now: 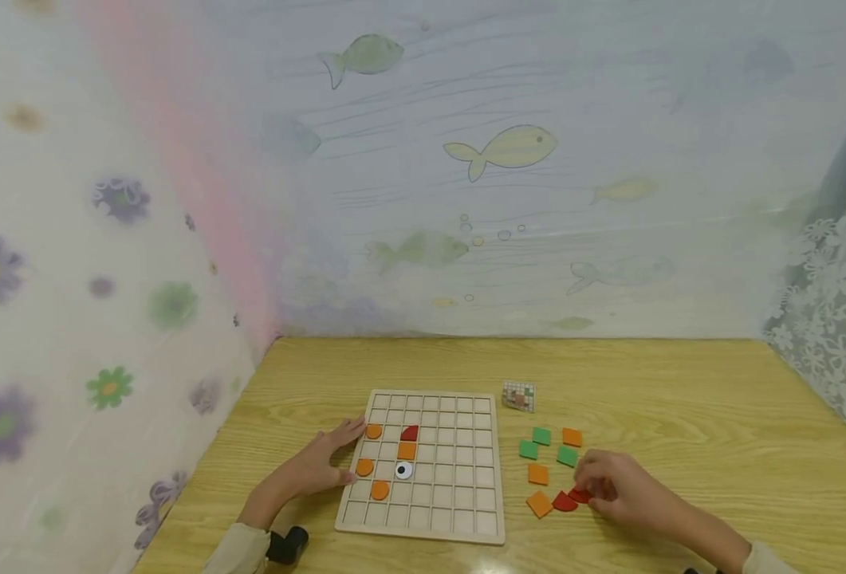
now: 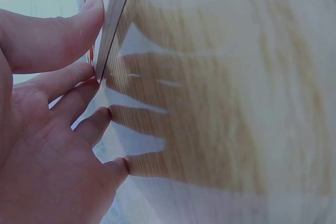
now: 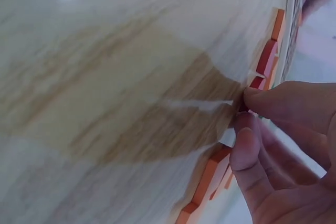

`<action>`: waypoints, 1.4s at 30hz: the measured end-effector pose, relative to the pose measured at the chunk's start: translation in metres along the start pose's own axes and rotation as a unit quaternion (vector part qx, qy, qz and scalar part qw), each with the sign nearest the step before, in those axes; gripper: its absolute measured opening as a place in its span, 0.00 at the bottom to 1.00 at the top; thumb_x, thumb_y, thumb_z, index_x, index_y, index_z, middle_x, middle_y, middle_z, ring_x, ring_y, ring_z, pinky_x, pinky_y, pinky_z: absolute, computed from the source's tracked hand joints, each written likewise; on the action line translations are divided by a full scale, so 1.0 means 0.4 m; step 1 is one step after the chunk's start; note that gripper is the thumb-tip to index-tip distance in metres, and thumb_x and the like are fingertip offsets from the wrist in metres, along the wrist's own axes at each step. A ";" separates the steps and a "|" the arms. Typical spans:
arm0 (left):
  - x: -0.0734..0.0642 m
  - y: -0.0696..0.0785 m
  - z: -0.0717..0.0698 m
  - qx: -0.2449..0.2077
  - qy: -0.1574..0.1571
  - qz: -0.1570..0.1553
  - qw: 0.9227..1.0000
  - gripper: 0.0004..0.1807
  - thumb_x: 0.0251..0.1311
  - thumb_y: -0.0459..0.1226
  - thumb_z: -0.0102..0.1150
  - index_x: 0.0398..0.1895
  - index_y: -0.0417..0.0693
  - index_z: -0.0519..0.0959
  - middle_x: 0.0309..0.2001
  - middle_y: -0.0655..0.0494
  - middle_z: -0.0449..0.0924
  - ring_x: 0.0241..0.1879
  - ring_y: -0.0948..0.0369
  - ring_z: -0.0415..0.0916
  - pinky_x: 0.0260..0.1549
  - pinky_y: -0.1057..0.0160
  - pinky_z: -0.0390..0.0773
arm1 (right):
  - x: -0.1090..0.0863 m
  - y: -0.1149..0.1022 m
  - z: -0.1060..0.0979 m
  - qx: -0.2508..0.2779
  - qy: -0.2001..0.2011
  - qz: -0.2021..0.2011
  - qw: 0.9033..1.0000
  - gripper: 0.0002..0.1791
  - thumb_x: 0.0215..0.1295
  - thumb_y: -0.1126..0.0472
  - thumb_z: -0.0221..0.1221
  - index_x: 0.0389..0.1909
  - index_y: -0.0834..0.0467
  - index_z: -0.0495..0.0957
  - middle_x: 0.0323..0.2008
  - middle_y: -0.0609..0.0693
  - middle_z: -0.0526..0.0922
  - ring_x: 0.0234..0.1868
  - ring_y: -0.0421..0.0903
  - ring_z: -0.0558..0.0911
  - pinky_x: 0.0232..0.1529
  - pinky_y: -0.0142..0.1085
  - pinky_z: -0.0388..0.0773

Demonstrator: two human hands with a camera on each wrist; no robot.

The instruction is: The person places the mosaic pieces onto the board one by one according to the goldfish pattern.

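A wooden grid board (image 1: 458,477) lies on the table. My left hand (image 1: 320,464) rests at its left edge, fingers spread and thumb and fingertips against the rim; the left wrist view shows the thumb at the board's side (image 2: 116,22). On the board are orange discs (image 1: 379,490), a red quarter-circle tile (image 1: 410,433), an orange square tile (image 1: 407,451) and a round eye tile (image 1: 403,470). My right hand (image 1: 627,490), right of the board, pinches another red tile (image 1: 579,496) between thumb and fingers, low over the table. One more red quarter-circle tile (image 1: 564,501) lies beside it.
Green square tiles (image 1: 541,436) and loose orange square tiles (image 1: 538,474) lie between the board and my right hand. A small picture card (image 1: 519,396) sits by the board's top right corner. Fabric walls (image 1: 509,263) stand behind the wooden table (image 1: 652,383) and at its sides.
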State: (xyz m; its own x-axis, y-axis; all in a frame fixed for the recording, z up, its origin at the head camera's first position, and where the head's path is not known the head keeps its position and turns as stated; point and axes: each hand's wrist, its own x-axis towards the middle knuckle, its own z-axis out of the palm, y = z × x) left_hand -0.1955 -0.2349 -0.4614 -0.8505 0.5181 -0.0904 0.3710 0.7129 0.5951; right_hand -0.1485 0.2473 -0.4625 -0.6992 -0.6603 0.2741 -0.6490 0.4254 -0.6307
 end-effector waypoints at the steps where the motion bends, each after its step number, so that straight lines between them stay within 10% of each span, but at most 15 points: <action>1: 0.000 0.000 0.000 -0.001 0.000 0.000 1.000 0.44 0.55 0.38 0.65 0.73 0.40 0.54 0.73 0.41 0.47 0.71 0.41 0.42 0.62 0.32 0.37 | 0.000 0.000 0.003 -0.002 0.002 -0.005 1.000 0.13 0.49 0.76 0.64 0.31 0.55 0.82 0.35 0.50 0.79 0.25 0.29 0.70 0.19 0.27 0.72; 9: -0.001 0.002 -0.002 -0.012 0.000 0.002 1.000 0.44 0.56 0.39 0.65 0.73 0.40 0.54 0.73 0.40 0.47 0.71 0.41 0.42 0.62 0.32 0.37 | 0.006 -0.001 0.019 0.001 0.020 -0.050 0.999 0.15 0.48 0.77 0.65 0.30 0.54 0.83 0.35 0.47 0.80 0.25 0.31 0.71 0.19 0.26 0.71; 42: -0.002 0.011 -0.003 -0.010 0.005 -0.007 1.000 0.43 0.54 0.36 0.65 0.72 0.40 0.55 0.73 0.42 0.48 0.71 0.41 0.41 0.62 0.32 0.37 | 0.045 -0.019 0.028 -0.043 0.040 0.003 0.998 0.12 0.47 0.76 0.63 0.30 0.57 0.81 0.30 0.44 0.78 0.26 0.30 0.72 0.20 0.28 0.72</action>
State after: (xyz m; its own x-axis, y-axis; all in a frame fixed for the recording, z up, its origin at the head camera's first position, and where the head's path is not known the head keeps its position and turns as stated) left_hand -0.1937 -0.2325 -0.4578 -0.8594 0.5031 -0.0910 0.3511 0.7101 0.6103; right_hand -0.1528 0.2254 -0.4608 -0.7222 -0.6083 0.3292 -0.6658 0.4826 -0.5690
